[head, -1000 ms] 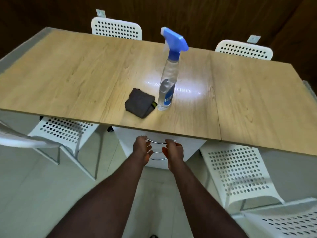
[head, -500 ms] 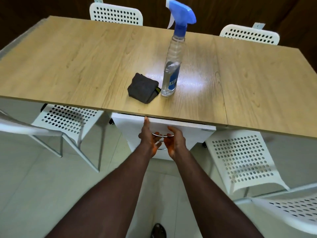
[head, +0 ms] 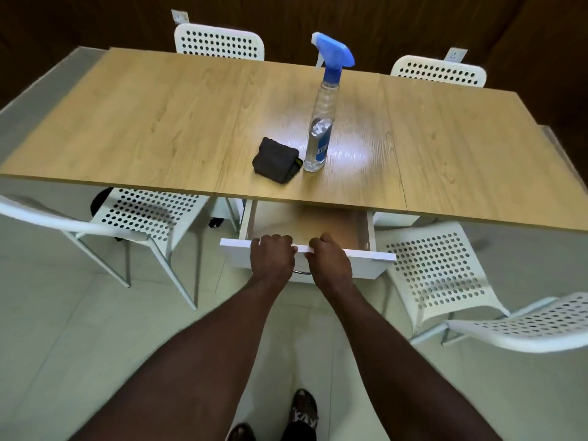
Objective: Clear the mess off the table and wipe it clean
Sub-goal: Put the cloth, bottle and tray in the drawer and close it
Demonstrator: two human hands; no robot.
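A wooden table [head: 159, 122] carries a folded dark grey cloth [head: 276, 160] and, just right of it, an upright clear spray bottle [head: 319, 135] with a blue trigger head. Under the table's near edge a white drawer [head: 366, 259] stands pulled out, and its inside looks bare. My left hand [head: 272, 256] and my right hand [head: 327, 259] both grip the top edge of the drawer front, fingers curled over it. A metal handle shows between my wrists.
White perforated chairs stand around the table: one at the near left [head: 143, 214], one at the near right [head: 436, 275], another at the far right edge [head: 525, 326], two behind the table [head: 219, 43]. My feet [head: 302, 415] are on the pale tiled floor.
The drawer was shut, with my hands at its metal handle. It has slid out toward me, and both hands now hold the top edge of its front.
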